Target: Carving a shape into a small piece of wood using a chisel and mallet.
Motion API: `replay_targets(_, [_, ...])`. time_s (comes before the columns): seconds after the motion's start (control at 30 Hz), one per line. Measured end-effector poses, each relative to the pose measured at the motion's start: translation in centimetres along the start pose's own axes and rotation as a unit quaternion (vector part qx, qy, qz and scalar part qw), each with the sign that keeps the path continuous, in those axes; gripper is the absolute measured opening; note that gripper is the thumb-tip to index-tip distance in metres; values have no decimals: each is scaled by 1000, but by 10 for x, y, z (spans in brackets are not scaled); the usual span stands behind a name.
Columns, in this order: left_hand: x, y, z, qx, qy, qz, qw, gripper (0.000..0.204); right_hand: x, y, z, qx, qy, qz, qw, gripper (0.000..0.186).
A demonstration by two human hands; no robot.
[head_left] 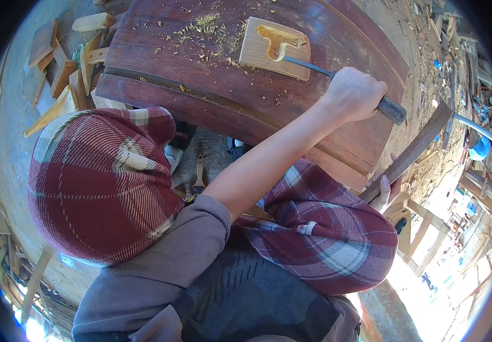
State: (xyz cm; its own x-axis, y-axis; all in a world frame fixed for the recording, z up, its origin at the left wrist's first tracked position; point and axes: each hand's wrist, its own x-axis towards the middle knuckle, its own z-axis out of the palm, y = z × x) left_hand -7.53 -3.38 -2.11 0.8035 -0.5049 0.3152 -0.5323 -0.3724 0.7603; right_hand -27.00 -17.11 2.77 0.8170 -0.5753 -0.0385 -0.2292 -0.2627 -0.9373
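Note:
A pale wooden block [252, 53] lies on the dark reddish wooden bench [200, 94], with a curved recess cut into its top. My left hand [353, 94] is wrapped round a chisel [393, 110] with a dark handle and a thin blade. The blade's tip rests at the lower edge of the recess, and the handle's end sticks out to the right of my fist. Low at the right, my right hand [387, 191] grips the near end of a long, slightly curved dark wooden bar [414, 147], raised beside the bench. Part of that hand is behind my knee and the bar.
Wood shavings [206, 28] are scattered over the bench left of the block. A long groove [211, 104] runs along its near side. Wood offcuts [63, 77] are heaped at the left. Below the bench, a brush [199, 171] lies on the ground between my knees.

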Motion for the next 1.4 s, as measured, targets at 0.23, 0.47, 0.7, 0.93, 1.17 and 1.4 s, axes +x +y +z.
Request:
replay_targets(0.23, [0,0,4,2,-3,1,1000,14,1,5,-4,-10,0,-5,1000,63])
replay_targets(0.47, [-2,0,5,-7,16,7,1000,13,-1,2,-4,-6,9,-17,1000,64])
replay_targets(0.7, [0,0,7,-1,3,0,1000,13,-2,-4,-4,-33,8,-22,999,65])
replay_targets(0.93, [3,-5,23,21,-20,12,1000,13,9,47,1,166,77,-84,980,56])
replay_targets(1.17, [-1,-19,40,71,-60,-1,996,9,-7,43,42,48,34,88,994,52])
replay_targets(1.4, [-2,-25,41,103,-72,-5,992,6,-8,52,64,-15,19,122,992,47])
